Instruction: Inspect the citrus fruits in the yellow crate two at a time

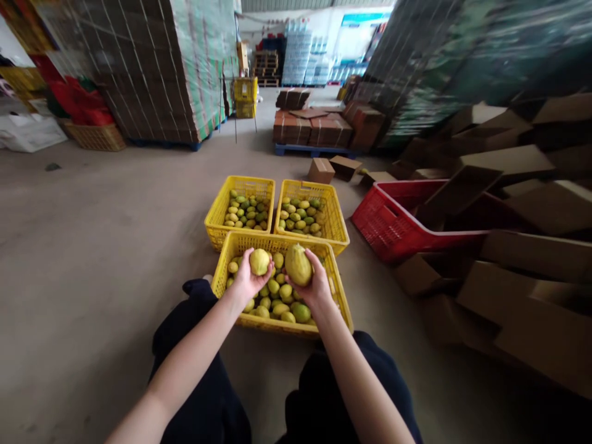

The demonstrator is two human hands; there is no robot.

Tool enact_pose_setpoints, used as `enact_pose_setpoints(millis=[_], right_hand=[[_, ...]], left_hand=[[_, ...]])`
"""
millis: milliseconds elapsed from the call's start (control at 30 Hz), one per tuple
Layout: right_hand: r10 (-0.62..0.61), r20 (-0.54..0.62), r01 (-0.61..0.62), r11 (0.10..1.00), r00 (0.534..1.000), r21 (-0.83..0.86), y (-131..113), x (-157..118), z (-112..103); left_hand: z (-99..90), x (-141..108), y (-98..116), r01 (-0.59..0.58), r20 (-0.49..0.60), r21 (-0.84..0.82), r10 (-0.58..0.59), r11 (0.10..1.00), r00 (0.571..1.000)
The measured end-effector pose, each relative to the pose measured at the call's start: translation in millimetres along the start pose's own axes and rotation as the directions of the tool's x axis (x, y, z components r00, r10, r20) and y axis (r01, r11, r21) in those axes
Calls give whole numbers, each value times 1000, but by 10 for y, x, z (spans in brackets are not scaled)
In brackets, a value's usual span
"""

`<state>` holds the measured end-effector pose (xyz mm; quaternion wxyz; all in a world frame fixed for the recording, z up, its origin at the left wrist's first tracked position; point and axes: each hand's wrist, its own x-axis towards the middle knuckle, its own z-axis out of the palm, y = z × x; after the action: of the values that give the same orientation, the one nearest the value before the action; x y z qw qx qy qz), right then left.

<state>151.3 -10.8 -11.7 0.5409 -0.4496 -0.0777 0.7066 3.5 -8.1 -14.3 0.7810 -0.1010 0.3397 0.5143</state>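
My left hand (251, 275) is wrapped round a small yellow fruit (259, 262). A larger yellow-green fruit (298, 265) rests in the grip of my right hand (318, 285). Both hands are side by side, apart, above the near yellow crate (343, 301), which holds several yellow and green fruits (285, 290). Just beyond it stand two more yellow crates, the back left one (215, 223) and the back right one (339, 223), each with similar fruits inside.
To the right, a red crate (380, 228) holds cardboard, with a heap of open cardboard boxes (513, 277) around it. Flattened cardboard bundles (312, 129) lie on a blue pallet ahead. Tall wrapped stacks (139, 68) rise at both sides. My knees flank the near crate.
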Motion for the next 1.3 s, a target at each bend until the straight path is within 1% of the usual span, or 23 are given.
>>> enact_pose_setpoints(millis=[100, 167, 267, 367, 533, 600, 667, 733, 833, 867, 933, 1000, 1067, 1133, 1233, 1300], right_hand=[[63, 25, -63, 998, 998, 4, 27, -7, 14], [95, 29, -96, 995, 995, 39, 39, -4, 8], [142, 2, -142, 987, 990, 79, 44, 24, -24], [118, -12, -117, 990, 993, 75, 37, 57, -66], [118, -26, -117, 992, 993, 40, 34, 44, -96], [101, -38, -100, 995, 994, 21, 34, 26, -88], [93, -55, -93, 996, 994, 9, 35, 13, -75], [124, -82, -123, 992, 989, 16, 39, 8, -64], [169, -112, -166, 985, 979, 43, 53, 10, -54], [154, -118, -149, 987, 981, 53, 58, 11, -50], [70, -117, -62, 996, 991, 69, 67, 12, -39], [-21, -92, 29, 996, 995, 85, 74, 13, -26], [-62, -45, 66, 992, 997, 104, 80, 18, -14], [-62, -9, 63, 991, 998, 116, 89, 26, -9], [-62, 7, 61, 993, 998, 100, 101, 27, -8], [-54, 8, 54, 995, 998, 81, 102, 13, -8]], left_hand=[[-18, 9, -30, 15, -2, 20, -15, 1000, 1000], [-37, 31, -56, 26, 5, 35, -26, 999, 1000], [-62, 80, -81, -11, -12, 31, 11, 999, 1000], [-70, 124, -96, -53, -16, 48, 54, 997, 998], [-60, 151, -151, -35, 5, 103, 34, 994, 999], [-57, 144, -173, -30, -14, 120, 32, 992, 999], [-51, 117, -180, -31, -60, 121, 38, 992, 997], [-37, 71, -162, -43, -102, 104, 53, 994, 993], [3, -10, -91, -97, -92, 66, 103, 993, 990], [19, -30, -61, -131, -83, 54, 135, 990, 987], [44, -52, -4, -199, -72, 33, 201, 979, 977], [53, -50, 39, -226, -77, 13, 226, 974, 971], [43, -35, 58, -198, -77, -18, 196, 980, 977], [22, -17, 53, -146, -55, -45, 143, 988, 988], [-3, 2, 19, -79, 10, -32, 79, 996, 997], [-2, 7, -4, -58, 37, -11, 58, 998, 998]])
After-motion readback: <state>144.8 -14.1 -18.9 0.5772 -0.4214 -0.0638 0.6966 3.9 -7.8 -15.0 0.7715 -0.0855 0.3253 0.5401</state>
